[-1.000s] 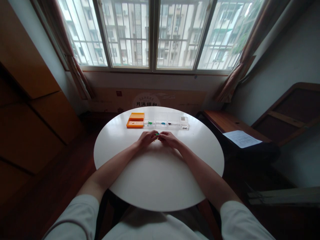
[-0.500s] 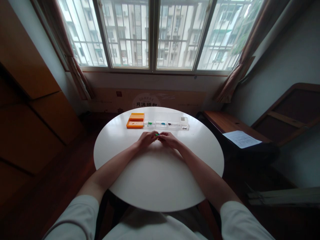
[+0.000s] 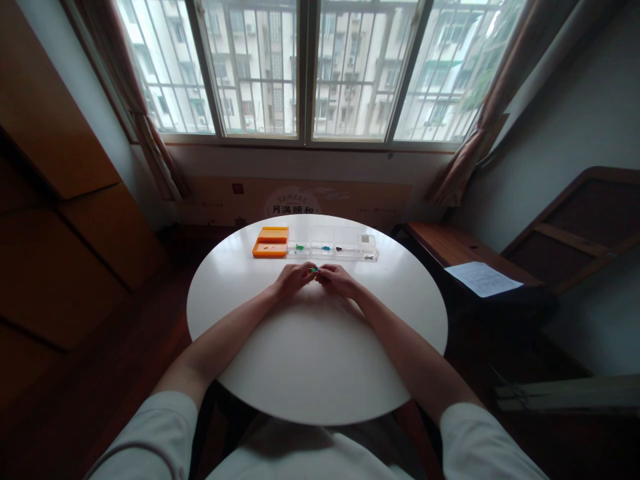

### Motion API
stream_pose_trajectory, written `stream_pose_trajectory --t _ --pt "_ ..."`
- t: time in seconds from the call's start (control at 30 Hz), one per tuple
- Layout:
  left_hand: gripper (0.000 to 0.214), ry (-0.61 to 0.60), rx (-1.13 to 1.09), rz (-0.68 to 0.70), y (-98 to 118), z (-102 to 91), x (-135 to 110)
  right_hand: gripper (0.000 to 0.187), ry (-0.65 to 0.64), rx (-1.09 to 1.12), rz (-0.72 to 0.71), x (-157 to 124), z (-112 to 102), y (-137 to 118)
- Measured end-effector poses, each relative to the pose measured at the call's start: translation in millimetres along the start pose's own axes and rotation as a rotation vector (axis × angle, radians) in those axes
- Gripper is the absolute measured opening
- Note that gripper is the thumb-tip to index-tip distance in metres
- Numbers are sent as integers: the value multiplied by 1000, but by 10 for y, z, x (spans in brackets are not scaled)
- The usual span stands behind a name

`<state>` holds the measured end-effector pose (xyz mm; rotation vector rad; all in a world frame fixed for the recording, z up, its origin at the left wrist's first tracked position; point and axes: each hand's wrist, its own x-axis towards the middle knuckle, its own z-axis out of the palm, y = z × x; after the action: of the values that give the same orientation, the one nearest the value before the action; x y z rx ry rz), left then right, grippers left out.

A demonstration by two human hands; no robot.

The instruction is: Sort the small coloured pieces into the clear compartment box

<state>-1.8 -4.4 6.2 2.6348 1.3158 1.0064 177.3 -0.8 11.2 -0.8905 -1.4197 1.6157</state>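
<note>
One small green-and-blue piece (image 3: 315,269) sits pinched between your left hand (image 3: 294,277) and right hand (image 3: 338,278), their fingers close together over the white table (image 3: 320,360), nearer you than the clear compartment box (image 3: 353,247).

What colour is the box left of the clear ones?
The box is orange, best in the head view.

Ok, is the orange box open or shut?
The orange box is open: its lid is back on the window side, exposing small pieces inside.
</note>
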Motion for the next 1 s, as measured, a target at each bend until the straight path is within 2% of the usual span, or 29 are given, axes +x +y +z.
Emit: stream_pose_trajectory --t 0.4,1.0 --pt "28 -22 -9 10 6 -5 -5 29 -33 -11 -4 10 -26 13" --pt "33 8 -10 24 8 -3 -6 31 -32 -56 -21 -1 -13 5"
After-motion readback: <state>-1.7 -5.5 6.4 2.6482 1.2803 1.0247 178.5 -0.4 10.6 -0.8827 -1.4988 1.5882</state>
